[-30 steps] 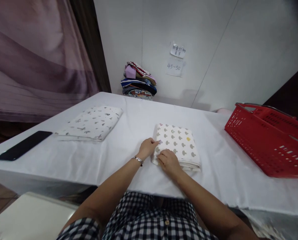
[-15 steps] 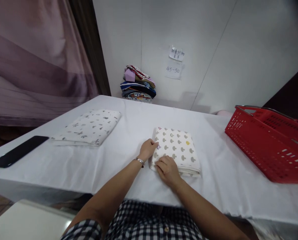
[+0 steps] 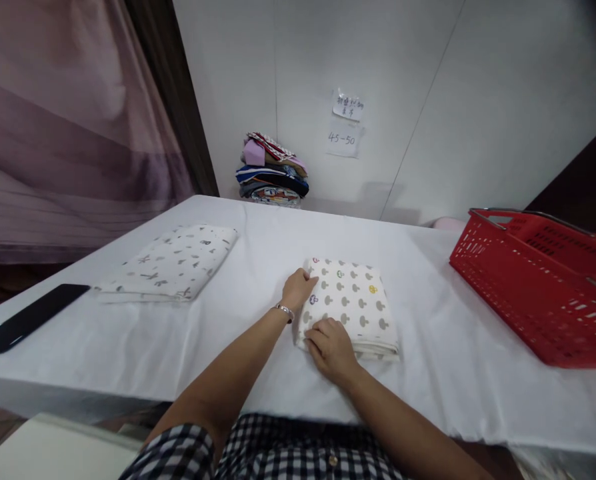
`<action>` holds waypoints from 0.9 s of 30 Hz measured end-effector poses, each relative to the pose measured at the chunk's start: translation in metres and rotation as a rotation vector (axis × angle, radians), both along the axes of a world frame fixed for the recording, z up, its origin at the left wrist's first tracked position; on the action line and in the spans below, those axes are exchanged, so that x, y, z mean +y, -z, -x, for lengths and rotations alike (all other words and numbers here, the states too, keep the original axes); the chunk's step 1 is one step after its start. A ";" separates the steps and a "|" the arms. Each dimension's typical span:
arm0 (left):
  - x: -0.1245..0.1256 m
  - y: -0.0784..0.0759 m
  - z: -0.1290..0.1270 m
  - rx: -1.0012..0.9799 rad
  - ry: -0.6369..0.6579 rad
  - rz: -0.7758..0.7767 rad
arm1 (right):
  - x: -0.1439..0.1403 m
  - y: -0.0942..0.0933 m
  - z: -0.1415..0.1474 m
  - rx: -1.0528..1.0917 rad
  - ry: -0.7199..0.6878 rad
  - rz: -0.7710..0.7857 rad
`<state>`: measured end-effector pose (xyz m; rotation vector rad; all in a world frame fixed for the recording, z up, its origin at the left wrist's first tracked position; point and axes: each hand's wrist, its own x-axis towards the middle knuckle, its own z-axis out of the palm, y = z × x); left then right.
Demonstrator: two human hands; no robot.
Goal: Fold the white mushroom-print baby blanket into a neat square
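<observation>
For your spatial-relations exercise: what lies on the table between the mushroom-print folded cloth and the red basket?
Nothing: in the head view only bare white tablecloth separates the mushroom-print folded cloth from the red basket.

Both bare forearms reach forward from the near edge of the table, converging toward its middle. The left hand [image 3: 299,288], a thin bracelet at its wrist, lies farther out with fingers curled down and thumb tucked in. The right hand [image 3: 331,347] sits nearer the body, palm down, fingers bent and pressed flat. The two hands are close together but apart, the left slightly ahead of the right.
</observation>
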<state>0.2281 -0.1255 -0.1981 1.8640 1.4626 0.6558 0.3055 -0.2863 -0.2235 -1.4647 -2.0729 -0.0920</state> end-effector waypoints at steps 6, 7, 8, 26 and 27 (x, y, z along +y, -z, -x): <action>0.004 0.004 -0.006 0.022 0.010 -0.056 | 0.000 -0.001 0.000 0.024 -0.010 0.036; 0.006 0.005 -0.006 0.021 0.010 -0.053 | 0.001 -0.001 -0.001 0.022 -0.010 0.041; 0.009 0.005 -0.007 0.022 0.007 -0.048 | 0.001 -0.001 -0.001 0.020 -0.011 0.044; 0.041 -0.007 -0.040 0.238 -0.091 -0.014 | 0.002 -0.001 -0.003 0.066 -0.043 0.082; 0.042 -0.007 -0.041 0.248 -0.095 -0.013 | 0.002 -0.002 -0.003 0.067 -0.041 0.086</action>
